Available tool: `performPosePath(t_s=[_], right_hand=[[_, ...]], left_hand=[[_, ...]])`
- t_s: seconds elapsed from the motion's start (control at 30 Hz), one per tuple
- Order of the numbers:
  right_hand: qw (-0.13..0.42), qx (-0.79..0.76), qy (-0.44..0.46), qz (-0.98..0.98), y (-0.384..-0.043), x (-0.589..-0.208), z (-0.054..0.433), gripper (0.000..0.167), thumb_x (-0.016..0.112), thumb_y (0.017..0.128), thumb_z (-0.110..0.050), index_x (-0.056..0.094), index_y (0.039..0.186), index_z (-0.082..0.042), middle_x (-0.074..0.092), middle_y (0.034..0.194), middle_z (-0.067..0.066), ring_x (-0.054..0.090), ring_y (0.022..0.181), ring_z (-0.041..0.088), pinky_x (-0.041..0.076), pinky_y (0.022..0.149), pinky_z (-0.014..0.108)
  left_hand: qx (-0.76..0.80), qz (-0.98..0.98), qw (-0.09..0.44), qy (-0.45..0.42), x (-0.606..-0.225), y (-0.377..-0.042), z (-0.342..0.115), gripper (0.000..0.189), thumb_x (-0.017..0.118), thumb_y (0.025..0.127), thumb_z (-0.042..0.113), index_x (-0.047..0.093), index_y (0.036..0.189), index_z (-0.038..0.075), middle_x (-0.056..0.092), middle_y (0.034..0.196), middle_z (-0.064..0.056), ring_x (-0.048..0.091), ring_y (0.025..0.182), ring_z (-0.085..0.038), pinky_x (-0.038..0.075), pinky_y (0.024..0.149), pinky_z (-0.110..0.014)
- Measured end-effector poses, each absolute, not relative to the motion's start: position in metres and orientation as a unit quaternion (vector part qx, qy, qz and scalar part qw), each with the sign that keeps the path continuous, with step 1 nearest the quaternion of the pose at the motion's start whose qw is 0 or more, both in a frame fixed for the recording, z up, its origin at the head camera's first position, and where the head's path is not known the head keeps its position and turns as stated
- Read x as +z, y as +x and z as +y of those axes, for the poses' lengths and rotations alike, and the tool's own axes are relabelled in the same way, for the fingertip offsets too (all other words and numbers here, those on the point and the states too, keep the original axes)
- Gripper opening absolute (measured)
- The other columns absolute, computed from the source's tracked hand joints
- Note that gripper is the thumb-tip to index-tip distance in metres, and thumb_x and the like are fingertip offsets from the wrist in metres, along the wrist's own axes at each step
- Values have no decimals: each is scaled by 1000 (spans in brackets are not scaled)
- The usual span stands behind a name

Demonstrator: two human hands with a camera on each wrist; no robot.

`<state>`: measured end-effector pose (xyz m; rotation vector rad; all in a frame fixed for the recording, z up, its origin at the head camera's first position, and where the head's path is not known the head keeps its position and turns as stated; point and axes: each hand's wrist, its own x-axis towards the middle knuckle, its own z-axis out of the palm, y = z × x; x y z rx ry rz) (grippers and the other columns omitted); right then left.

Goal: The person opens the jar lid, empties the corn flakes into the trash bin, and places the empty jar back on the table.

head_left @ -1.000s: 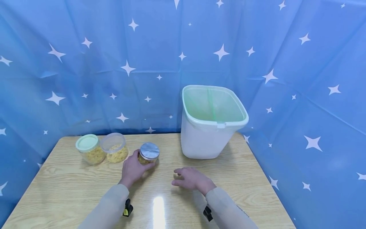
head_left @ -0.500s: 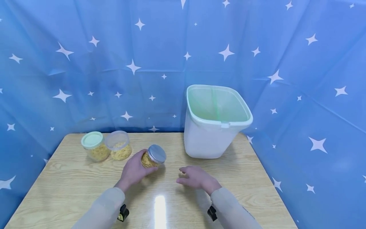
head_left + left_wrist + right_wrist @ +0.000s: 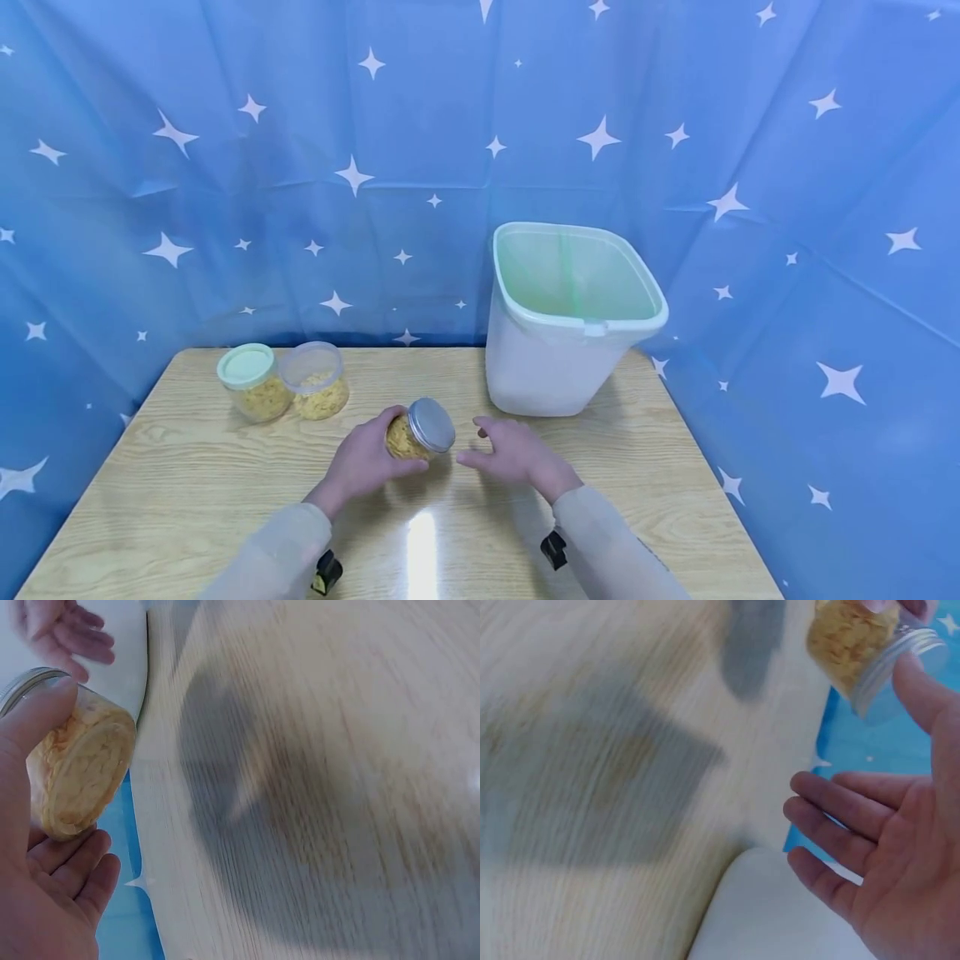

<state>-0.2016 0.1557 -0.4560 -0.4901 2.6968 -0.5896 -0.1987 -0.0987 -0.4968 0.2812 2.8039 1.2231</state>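
Observation:
My left hand [image 3: 367, 457] grips a clear jar [image 3: 402, 439] of yellow flakes round its body, thumb on the near side. The jar is tilted, its silver screw lid [image 3: 432, 425] facing right. In the left wrist view the bottom of the jar [image 3: 86, 776] shows, raised above the wooden table. My right hand [image 3: 510, 452] is just right of the lid, its thumb and fingers spread and holding nothing. From the right wrist, the palm [image 3: 900, 877] is seen open, with the jar [image 3: 851, 641] beyond the thumb.
A big white bin [image 3: 536, 367] with a pale green rim, its top uncovered, stands at the back right. At the back left are a green-lidded jar [image 3: 258, 396] and a clear-lidded tub [image 3: 322, 400], both with yellow contents. A starry blue cloth [image 3: 420, 125] hangs behind the table [image 3: 187, 500].
The left hand has lifted the jar, tipped it and carried it right and nearer. The right hand has stayed nearly in place, fingers spreading a little. The view has shifted slightly.

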Motion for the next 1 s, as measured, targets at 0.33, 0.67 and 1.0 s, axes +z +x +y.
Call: performPosePath(t_s=[0.33,0.67,1.0], right_hand=[[148,-211,-183,949,-201,-448,145,89,48,86,-74,45,145,-8,60,135,11,58,124,29,48,102,47],[154,-246,-173,941,-198,-448,134,86,50,82,-77,49,140,-13,68,118,5,65,107,23,54,90,40],[147,-213,-182,949,-198,-451,131,86,49,83,-76,52,136,-8,66,118,5,64,101,19,54,86,36]], left_hand=[[393,910,49,123,-497,-191,-90,96,88,61,51,49,142,17,68,119,-2,62,91,-10,52,77,-31],[389,906,46,159,-499,-190,-85,92,87,63,49,50,140,15,69,114,0,59,85,-8,50,70,-28],[388,903,46,177,-500,-189,-82,88,87,63,48,53,137,16,68,112,3,60,86,-7,51,72,-26]])
